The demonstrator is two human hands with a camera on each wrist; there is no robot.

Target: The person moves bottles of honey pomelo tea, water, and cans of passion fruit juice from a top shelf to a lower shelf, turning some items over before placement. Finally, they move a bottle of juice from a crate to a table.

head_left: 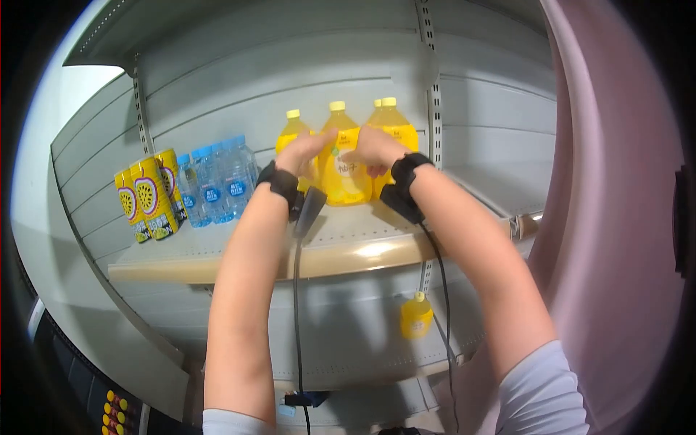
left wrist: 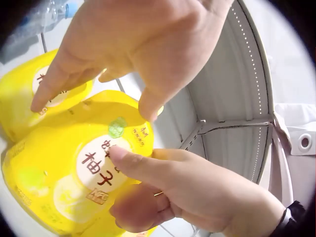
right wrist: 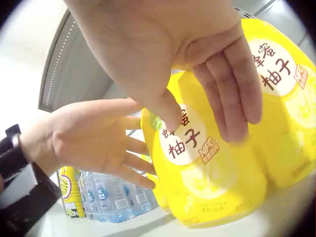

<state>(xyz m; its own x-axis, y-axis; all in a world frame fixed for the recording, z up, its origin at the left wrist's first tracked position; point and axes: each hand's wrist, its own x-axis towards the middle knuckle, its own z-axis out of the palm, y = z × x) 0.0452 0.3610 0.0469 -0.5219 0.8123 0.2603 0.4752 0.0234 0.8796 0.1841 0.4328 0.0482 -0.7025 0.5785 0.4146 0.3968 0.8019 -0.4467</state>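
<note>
A large yellow juice bottle (head_left: 346, 185) with a pale yellow cap stands upright at the shelf front, between my hands. My left hand (head_left: 303, 154) is at its left side, fingers extended and spread in the right wrist view, fingertips by the bottle's edge. On the other side is my right hand (head_left: 380, 148); its thumb (right wrist: 168, 111) lies over the round white label, and its fingers (right wrist: 229, 94) reach down along the right part of the front. Similar yellow bottles stand to the left (left wrist: 22, 94) and right (right wrist: 291, 118), partly hidden by the hands.
Blue-capped water bottles (head_left: 235, 181) and tall yellow cans (head_left: 148, 196) stand farther left on the shelf (head_left: 239, 254). Another yellow bottle (head_left: 416, 317) is on the level below. A pink curtain (head_left: 616, 181) hangs at the right. Cables (head_left: 297, 319) trail from both wrists.
</note>
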